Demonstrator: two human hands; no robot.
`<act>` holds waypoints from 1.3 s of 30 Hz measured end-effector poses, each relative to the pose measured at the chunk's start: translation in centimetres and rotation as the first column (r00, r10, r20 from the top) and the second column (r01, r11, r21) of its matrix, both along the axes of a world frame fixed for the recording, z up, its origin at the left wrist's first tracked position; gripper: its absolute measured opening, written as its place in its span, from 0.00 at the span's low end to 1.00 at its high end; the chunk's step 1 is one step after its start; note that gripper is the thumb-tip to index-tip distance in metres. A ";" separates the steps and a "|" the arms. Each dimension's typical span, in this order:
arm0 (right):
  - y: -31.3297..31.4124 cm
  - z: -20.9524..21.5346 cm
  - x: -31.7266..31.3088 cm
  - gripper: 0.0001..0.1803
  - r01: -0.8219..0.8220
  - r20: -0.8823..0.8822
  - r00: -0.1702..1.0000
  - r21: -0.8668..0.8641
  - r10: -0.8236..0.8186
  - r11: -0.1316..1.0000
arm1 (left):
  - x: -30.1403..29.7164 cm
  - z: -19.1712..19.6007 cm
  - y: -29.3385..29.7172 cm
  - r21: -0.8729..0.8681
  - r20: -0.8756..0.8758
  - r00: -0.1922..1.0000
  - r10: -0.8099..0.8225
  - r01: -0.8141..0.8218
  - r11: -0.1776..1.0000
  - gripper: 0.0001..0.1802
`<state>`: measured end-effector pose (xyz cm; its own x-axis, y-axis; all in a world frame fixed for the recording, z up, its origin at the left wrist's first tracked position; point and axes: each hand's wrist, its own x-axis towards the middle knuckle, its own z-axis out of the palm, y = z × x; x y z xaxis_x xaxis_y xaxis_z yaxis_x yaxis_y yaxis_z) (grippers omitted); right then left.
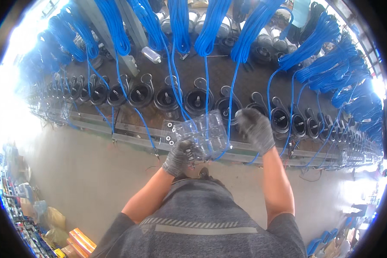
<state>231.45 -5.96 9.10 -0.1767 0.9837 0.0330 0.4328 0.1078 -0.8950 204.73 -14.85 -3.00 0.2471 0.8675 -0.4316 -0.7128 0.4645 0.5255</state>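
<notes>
My gloved left hand (178, 157) is closed on the near left corner of a clear plastic compartment box (208, 134). The box is tilted in front of my body, over the bench edge, and small parts are faintly visible through it. My gloved right hand (256, 130) is to the right of the box, above the row of black round housings. Its fingers are bent together beside a black housing (228, 108); whatever they hold, if anything, is hidden. Blue cables (207, 86) hang down behind and through the view of the box.
Black round housings with metal loops (141, 93) line the bench (129, 118) on both sides. Coiled blue cable bundles (208, 36) hang above. White rings (168, 138) lie left of the box. A silver cylinder (151, 55) lies farther back. Orange boxes (81, 241) stand at lower left.
</notes>
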 end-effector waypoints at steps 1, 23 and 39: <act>0.9 1.0 0.5 0.18 0.112 -0.146 0.975 -0.319 -0.166 0.941 | -0.6 0.6 -0.3 0.012 -0.002 1.000 0.025 -0.025 1.000 0.22; 6.5 -4.7 -1.0 0.16 0.050 -0.271 0.911 -0.674 -0.310 0.737 | -6.8 -0.1 3.4 0.044 0.080 0.997 0.023 -0.027 0.999 0.24; 6.8 -4.0 -3.0 0.11 -0.198 0.720 0.673 -0.047 0.170 0.979 | -8.0 -1.6 4.5 0.095 0.166 0.985 -0.053 0.037 0.995 0.23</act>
<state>228.45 0.85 5.10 -0.3372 0.9294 -0.1502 0.9079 0.2788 -0.3131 196.73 -10.34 -4.61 0.3493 0.8877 -0.2999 -0.7742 0.4537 0.4414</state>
